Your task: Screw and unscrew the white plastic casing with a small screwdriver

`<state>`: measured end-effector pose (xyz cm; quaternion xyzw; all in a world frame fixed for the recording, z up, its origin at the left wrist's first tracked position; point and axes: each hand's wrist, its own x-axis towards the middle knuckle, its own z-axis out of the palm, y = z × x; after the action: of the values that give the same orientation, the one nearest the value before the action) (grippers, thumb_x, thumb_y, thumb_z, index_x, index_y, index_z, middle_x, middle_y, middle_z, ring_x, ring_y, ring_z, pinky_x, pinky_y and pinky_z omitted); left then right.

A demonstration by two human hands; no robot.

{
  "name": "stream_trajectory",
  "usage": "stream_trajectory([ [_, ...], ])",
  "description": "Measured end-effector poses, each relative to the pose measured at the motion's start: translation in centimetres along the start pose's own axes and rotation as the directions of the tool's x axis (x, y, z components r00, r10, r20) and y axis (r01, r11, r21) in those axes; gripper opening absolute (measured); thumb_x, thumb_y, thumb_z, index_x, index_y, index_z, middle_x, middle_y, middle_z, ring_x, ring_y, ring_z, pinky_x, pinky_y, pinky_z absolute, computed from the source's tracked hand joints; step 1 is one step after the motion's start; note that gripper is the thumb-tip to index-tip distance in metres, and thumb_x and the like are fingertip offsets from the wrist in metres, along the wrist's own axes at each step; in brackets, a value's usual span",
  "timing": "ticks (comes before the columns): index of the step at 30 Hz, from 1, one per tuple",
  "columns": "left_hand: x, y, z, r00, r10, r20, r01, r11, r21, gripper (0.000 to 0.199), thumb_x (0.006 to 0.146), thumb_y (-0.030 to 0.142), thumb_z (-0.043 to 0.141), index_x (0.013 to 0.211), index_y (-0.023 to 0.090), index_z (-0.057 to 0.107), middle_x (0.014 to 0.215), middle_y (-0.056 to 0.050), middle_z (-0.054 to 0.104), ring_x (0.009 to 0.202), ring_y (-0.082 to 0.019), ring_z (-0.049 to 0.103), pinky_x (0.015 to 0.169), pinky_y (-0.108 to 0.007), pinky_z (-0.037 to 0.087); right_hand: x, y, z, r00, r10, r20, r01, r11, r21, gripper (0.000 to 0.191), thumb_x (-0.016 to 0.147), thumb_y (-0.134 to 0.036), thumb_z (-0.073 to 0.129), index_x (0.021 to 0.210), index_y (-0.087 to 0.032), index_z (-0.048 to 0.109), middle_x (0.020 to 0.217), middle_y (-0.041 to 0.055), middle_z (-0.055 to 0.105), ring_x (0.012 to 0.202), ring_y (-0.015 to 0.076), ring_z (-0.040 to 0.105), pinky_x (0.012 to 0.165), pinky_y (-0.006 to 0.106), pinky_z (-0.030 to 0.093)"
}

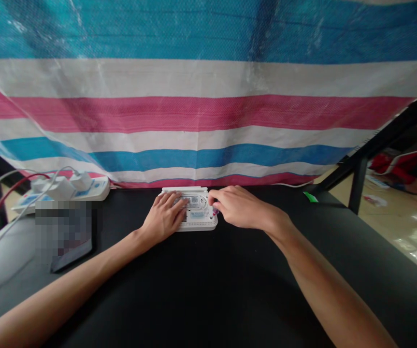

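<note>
A white router-like box (200, 223) with a printed label, small vent holes and a bar along its far edge lies on the black table. Resting over its left part is my left hand (164, 215), fingers stretched out and spread across the surface. My right hand (235, 205) is at the box's right edge, fingers curled into a pinch. A small pinkish-purple bit (215, 211) shows below those fingertips; what it belongs to is hidden by the hand.
A white power strip (97, 189) with several plugs and cables stands at the back left. A dark flat device (73, 256), partly blurred out, lies nearer. Striped sheeting (194, 113) hangs behind the table. A green scrap (310, 196) sits at the back right.
</note>
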<state>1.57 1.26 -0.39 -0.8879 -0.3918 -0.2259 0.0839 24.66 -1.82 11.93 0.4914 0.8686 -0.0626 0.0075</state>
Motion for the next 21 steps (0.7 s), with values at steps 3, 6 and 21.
stream_trajectory([
  [3, 0.0, 0.0, -0.1, 1.000, 0.001, -0.003, -0.001, 1.000, -0.004, 0.034, 0.100, 0.032, 0.042, 0.125, 0.019, 0.061, 0.131, -0.012, 0.060, 0.122, -0.030, 0.053, 0.103, -0.050, 0.043, 0.1, -0.1, 0.1, 0.997, 0.076, -0.009, -0.076, 0.997, -0.033, 0.026, 0.098, -0.023, 0.039, 0.096, -0.019, 0.065, 0.095, 0.0091, 0.075, 0.086, 0.0220, 0.068, 0.065, 0.029, 0.035],
  [6, 0.1, 0.1, -0.2, 1.000, 0.010, 0.004, -0.010, 1.000, -0.010, 0.034, 0.100, 0.032, 0.041, 0.125, 0.019, 0.061, 0.130, -0.013, 0.061, 0.121, -0.030, 0.053, 0.102, -0.049, 0.043, 0.2, -0.4, 0.0, 0.992, 0.128, -0.007, -0.128, 0.986, -0.102, 0.037, 0.102, -0.029, 0.031, 0.096, -0.018, 0.066, 0.091, 0.0121, 0.074, 0.079, 0.0224, 0.067, 0.064, 0.030, 0.033],
  [21, 0.0, -0.1, -0.1, 1.000, 0.018, -0.003, -0.018, 1.000, 0.018, 0.035, 0.101, 0.033, 0.039, 0.124, 0.019, 0.061, 0.130, -0.012, 0.061, 0.119, -0.029, 0.055, 0.101, -0.047, 0.043, 0.4, -0.3, 0.5, 0.993, 0.109, -0.045, -0.113, 0.989, -0.093, 0.027, 0.101, -0.028, 0.036, 0.099, -0.017, 0.060, 0.089, 0.0118, 0.073, 0.076, 0.0221, 0.066, 0.060, 0.030, 0.029],
])
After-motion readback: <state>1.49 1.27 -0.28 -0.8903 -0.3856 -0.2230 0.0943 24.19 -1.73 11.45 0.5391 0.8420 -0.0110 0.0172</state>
